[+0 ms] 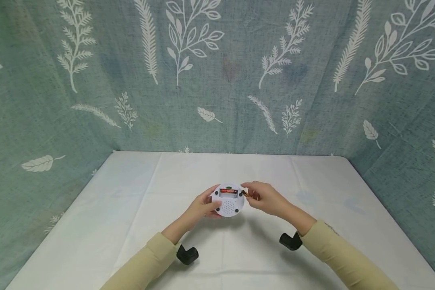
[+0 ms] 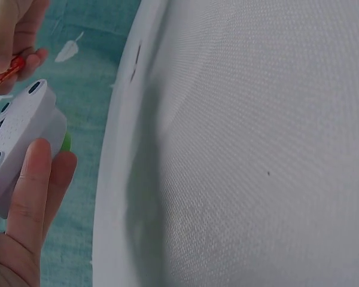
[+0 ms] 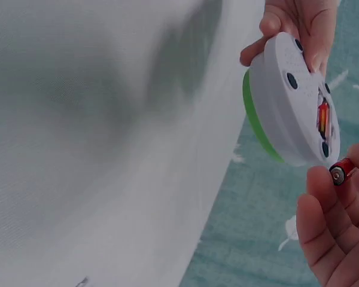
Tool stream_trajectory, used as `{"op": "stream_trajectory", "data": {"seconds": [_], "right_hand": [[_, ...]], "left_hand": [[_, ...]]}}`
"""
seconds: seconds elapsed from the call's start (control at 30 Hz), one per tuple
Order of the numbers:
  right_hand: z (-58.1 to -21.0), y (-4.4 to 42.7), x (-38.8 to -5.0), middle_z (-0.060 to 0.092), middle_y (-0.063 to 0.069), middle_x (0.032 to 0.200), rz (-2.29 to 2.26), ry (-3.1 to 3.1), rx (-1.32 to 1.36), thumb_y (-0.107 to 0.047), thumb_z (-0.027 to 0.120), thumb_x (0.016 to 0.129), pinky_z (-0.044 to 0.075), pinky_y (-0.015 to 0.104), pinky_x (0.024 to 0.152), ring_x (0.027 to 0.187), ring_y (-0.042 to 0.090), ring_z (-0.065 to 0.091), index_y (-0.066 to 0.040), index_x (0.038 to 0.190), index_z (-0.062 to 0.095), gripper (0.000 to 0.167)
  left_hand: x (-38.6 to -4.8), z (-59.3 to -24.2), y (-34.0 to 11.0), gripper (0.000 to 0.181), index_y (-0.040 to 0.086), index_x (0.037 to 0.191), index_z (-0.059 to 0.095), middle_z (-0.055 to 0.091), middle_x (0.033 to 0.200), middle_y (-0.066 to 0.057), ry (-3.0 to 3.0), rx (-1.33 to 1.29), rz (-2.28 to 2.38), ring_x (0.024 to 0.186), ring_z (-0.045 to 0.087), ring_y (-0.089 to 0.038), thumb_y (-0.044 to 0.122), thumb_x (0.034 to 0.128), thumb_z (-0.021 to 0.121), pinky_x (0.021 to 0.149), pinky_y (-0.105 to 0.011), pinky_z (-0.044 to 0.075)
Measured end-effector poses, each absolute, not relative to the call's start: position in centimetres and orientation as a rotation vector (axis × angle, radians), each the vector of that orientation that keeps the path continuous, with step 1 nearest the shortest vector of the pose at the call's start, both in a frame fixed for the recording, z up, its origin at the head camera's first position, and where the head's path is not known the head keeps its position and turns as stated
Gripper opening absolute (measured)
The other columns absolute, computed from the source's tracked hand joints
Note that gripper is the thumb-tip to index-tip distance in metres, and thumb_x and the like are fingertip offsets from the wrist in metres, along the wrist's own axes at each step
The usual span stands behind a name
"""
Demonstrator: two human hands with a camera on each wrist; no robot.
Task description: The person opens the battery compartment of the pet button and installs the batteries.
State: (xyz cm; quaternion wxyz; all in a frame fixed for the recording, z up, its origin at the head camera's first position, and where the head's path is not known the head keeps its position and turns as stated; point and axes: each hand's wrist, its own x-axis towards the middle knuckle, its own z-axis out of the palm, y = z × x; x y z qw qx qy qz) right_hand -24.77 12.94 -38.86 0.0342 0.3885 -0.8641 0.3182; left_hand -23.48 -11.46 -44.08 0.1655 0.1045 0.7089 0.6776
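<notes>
A round white battery-powered device (image 1: 227, 207) with a green rim on its far side is gripped at its left edge by my left hand (image 1: 204, 204). Its underside, with dark feet and a dotted grille, faces me. One red battery (image 1: 228, 191) lies in the uncovered battery compartment. Beside the device's right edge, my right hand (image 1: 264, 197) pinches another battery (image 3: 340, 173) between thumb and fingers. In the right wrist view, the end of that battery shows close to the device's rim, outside the compartment.
Beneath both hands spreads a white-covered table (image 1: 166, 173). A green-grey curtain (image 1: 217, 112) with white leaf prints hangs behind it and at both sides. Black wrist cameras (image 1: 291, 241) are strapped at the sleeve cuffs.
</notes>
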Motion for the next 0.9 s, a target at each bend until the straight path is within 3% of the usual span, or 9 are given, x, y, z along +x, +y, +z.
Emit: {"op": "stream_trajectory", "data": {"seconds": [0.33,0.9], "right_hand": [[-38.5,11.6,-24.5,0.054,-0.001,0.081,0.892,-2.61,1.235,-0.004,0.061,0.083,0.043,0.016,0.053,0.066,0.007,0.044,-0.003,0.096,0.065,0.014],[-38.8,9.9,-24.0,0.058,-0.001,0.082,0.774,-2.574,1.197,-0.007,0.066,0.082,0.045,0.016,0.058,0.069,0.008,0.047,-0.007,0.092,0.061,0.011]], "left_hand": [[-23.4,-44.1,-11.2,0.06,0.015,0.144,0.027,0.052,0.117,-0.021,2.006,0.357,1.92,0.085,0.062,-0.018,0.014,0.0911,0.056,0.073,-0.037,0.057],[-23.2,-44.0,-10.6,0.059,0.018,0.143,0.029,0.054,0.116,-0.019,2.0,0.379,1.897,0.091,0.062,-0.02,0.016,0.0909,0.057,0.073,-0.035,0.057]]}}
